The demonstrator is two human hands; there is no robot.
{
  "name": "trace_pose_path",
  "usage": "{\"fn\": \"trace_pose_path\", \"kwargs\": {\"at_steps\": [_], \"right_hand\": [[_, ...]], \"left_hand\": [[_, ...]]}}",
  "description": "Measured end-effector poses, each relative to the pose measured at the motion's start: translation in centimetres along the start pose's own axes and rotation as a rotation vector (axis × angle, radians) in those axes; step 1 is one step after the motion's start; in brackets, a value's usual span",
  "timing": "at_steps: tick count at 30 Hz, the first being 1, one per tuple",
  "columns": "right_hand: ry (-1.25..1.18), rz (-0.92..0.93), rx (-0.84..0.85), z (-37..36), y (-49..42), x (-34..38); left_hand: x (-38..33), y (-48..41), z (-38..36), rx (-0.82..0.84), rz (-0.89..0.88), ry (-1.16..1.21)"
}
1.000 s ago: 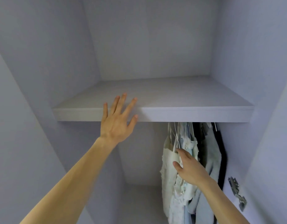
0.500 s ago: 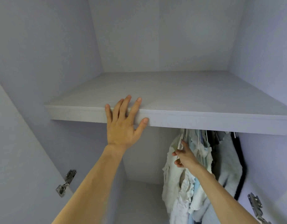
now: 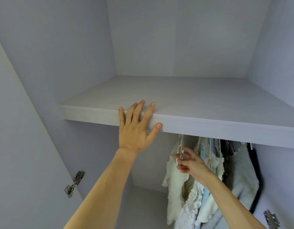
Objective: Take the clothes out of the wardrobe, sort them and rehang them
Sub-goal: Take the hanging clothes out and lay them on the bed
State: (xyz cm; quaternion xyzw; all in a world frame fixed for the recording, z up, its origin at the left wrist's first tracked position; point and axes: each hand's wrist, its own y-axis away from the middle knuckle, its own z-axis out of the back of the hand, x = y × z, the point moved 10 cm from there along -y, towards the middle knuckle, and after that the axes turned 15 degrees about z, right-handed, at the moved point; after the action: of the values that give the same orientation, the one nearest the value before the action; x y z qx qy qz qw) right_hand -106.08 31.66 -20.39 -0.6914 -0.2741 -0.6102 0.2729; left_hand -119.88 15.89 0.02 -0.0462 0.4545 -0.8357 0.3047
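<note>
Several garments hang under the wardrobe shelf (image 3: 209, 123) at the right: a pale cream-green ruffled top (image 3: 176, 179) at the left end, pale blue and white pieces (image 3: 209, 156) behind it, a grey fleecy garment (image 3: 240, 176) and something dark (image 3: 257, 179) at the far right. My right hand (image 3: 191, 164) pinches the thin white hanger (image 3: 181, 150) of the cream-green top, which is drawn a little left of the rest. My left hand (image 3: 136, 128) lies flat with spread fingers on the shelf's front edge. The rail is hidden behind the shelf.
The pale lilac wardrobe has a bare upper compartment above the shelf. Left of the garments the hanging space is free. A metal door hinge (image 3: 75, 183) sits on the left panel and another hinge (image 3: 272, 219) at the lower right.
My right hand has risen from the garments' fronts to the hanger and drawn the cream-green top leftward, apart from the others. My left hand has settled onto the shelf edge. The view has tilted up.
</note>
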Motion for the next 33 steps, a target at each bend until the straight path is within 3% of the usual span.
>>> {"fn": "trace_pose_path", "kwargs": {"at_steps": [11, 15, 18, 20, 22, 24, 28, 33], "right_hand": [[0.057, 0.052, 0.131, -3.6, 6.7, 0.6], [0.089, 0.019, 0.227, -5.7, 10.3, -0.9], [0.097, -0.010, 0.306, -7.5, 12.7, -2.2], [0.100, -0.027, 0.353, -9.0, 14.3, -3.2], [0.092, -0.049, 0.408, -10.7, 16.1, -4.6], [0.072, -0.071, 0.472, -12.7, 18.0, -5.8], [0.008, -0.088, 0.598, -16.7, 21.7, -6.3], [0.051, 0.025, 0.798, -21.0, 23.4, -3.9]], "left_hand": [[-0.2, 0.4, 0.5, 0.157, 0.046, -0.036], [0.3, 2.5, 1.9, 0.199, 0.082, 0.132], [2.5, 7.3, 2.0, 0.264, 0.224, 0.260], [4.8, 11.8, -0.1, 0.503, 0.430, 0.328], [6.3, 17.3, -2.8, 0.870, 0.664, 0.439], [6.8, 21.2, -3.1, 1.074, 0.780, 0.518], [9.5, 24.1, 0.1, 1.019, 0.902, 0.534], [13.8, 24.3, 8.2, 0.709, 0.995, 0.496]]}}
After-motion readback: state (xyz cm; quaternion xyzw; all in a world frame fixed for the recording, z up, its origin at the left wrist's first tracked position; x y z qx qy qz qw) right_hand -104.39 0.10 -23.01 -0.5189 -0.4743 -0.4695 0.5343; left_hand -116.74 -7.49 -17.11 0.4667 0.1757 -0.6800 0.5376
